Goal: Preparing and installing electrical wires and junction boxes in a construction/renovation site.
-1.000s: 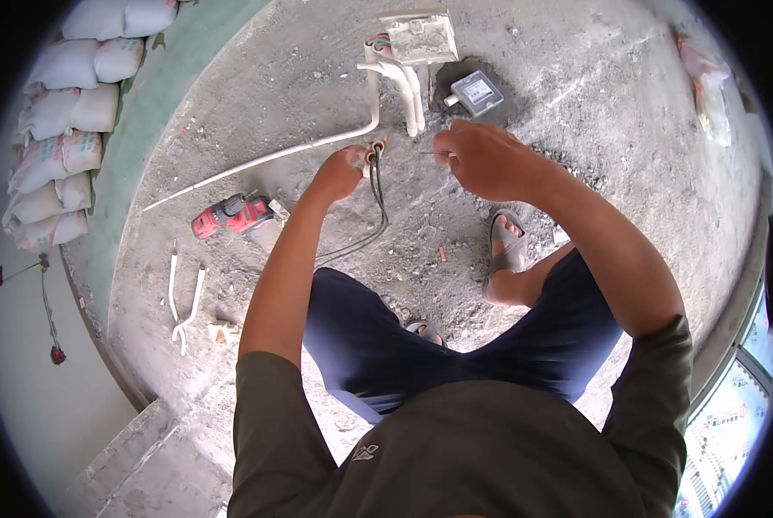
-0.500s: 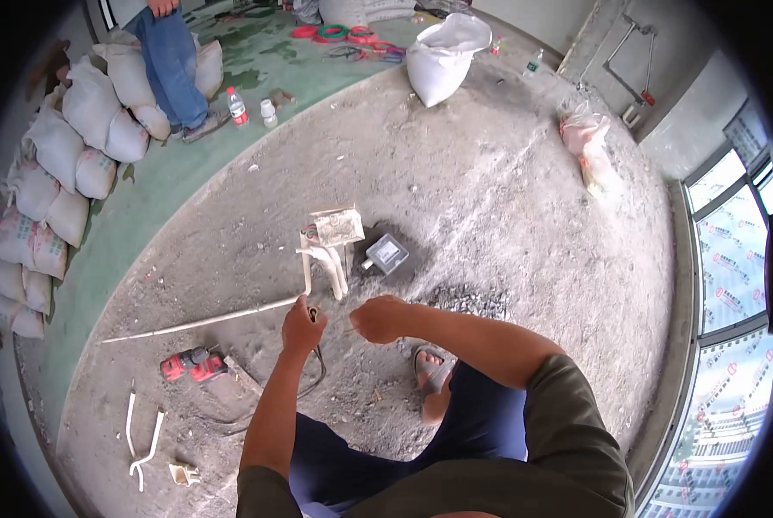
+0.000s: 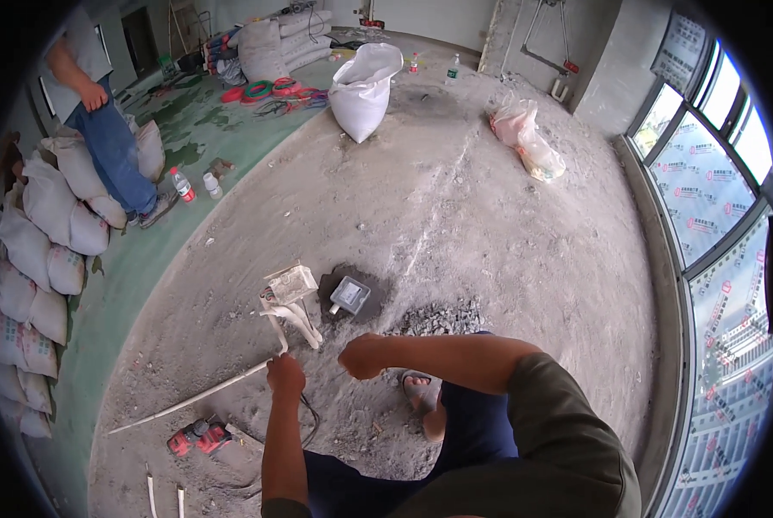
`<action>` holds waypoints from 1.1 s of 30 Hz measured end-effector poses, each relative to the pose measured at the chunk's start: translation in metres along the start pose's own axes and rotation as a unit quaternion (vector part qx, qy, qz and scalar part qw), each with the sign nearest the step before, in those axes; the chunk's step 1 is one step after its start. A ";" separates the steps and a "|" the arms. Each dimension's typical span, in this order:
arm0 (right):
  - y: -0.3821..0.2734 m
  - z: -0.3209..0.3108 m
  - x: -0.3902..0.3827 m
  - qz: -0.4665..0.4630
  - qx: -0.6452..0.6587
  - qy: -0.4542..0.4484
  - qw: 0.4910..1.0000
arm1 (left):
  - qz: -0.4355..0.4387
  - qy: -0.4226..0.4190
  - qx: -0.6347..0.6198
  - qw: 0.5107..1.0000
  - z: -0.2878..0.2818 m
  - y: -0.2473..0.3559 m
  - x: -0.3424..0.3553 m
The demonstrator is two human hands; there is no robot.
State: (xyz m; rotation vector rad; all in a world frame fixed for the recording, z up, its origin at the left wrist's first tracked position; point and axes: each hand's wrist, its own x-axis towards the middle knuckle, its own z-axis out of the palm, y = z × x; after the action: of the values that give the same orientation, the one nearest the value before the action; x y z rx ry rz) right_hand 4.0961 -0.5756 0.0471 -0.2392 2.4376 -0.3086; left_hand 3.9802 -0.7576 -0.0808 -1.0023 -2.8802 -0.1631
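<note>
My left hand point(image 3: 285, 375) is closed beside the bent end of a long thin white pipe point(image 3: 196, 397). What it holds, if anything, is hidden by the fingers. A short way to its right, my right hand point(image 3: 362, 356) is curled into a fist, and its contents do not show. Just beyond them, several white pipes point(image 3: 298, 325) rise from the rough ground, with a pale, dusty box point(image 3: 291, 283) at their top. To the right of these, a grey square junction box point(image 3: 349, 295) with a short white stub sits in a dark patch.
A red power tool point(image 3: 198, 438) lies left of my left arm, near a black cable point(image 3: 313, 423). Rubble point(image 3: 442, 318) is heaped past my right forearm. White sacks point(image 3: 50, 198) are stacked at left by a standing person point(image 3: 106, 138). A white bag point(image 3: 362, 95) stands farther off.
The view has tilted up and turned right, so the scene sits lower and farther left. My left hand has rotated, hiding the dark round thing that showed in it. My right hand stays closed.
</note>
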 end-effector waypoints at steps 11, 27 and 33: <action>-0.003 -0.001 0.003 -0.049 -0.058 -0.025 0.997 | 0.008 -0.051 -0.174 0.983 -0.002 -0.008 0.001; -0.005 0.006 0.019 -0.056 -0.014 -0.014 0.998 | -0.281 -0.222 -0.676 0.645 0.017 -0.073 -0.026; -0.007 0.004 0.025 -0.083 -0.038 -0.044 0.995 | -0.260 -0.255 -0.688 0.628 -0.003 -0.071 -0.032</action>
State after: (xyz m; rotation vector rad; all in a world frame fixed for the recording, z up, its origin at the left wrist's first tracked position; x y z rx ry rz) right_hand 4.0801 -0.5890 0.0310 -0.4803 2.3496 -0.2727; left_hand 3.9613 -0.8331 -0.0863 -0.0200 -2.9794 -2.7872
